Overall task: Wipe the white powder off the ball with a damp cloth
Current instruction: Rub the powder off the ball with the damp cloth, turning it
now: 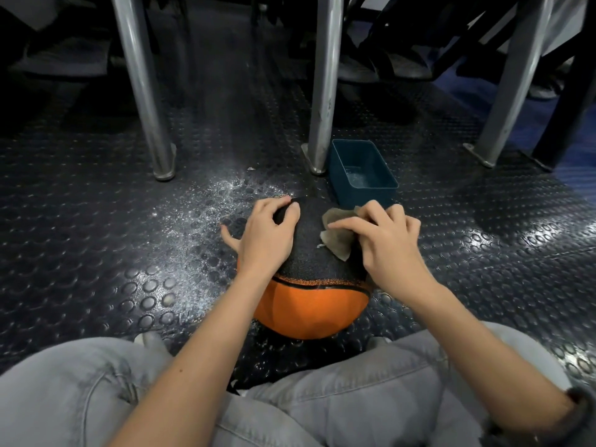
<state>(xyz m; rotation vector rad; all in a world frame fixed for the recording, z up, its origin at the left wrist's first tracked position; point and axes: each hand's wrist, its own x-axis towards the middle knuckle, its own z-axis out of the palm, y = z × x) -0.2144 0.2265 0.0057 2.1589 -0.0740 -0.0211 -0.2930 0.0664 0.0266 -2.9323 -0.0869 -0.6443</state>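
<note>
The ball (309,298), black on top and orange below, sits on the studded floor (96,253) in the lower middle of the frame, between the person's knees. The left hand (266,235) lies spread over the ball's upper left side, fingers curled onto the black panel, steadying it. The right hand (383,240) presses a brownish cloth (337,238) flat against the upper right of the ball; its grip is fingers spread over the cloth, not pinching it.

A small white fleck (320,245) shows just beside the cloth's lower left edge, so that patch probably still wants a pass. To do this well, I would keep the left hand firm so the ball cannot roll, and draw the cloth in overlapping strokes toward the fleck, then turn the ball to bring hidden panels up. The pebbled skin likely traps powder, so steady pressure helps.

The blue tub (362,172), just above the ball, holds a little water for re-wetting. White powder (225,195) lies scattered on the floor to the upper left; rolling the ball there risks dirtying it again.
</note>
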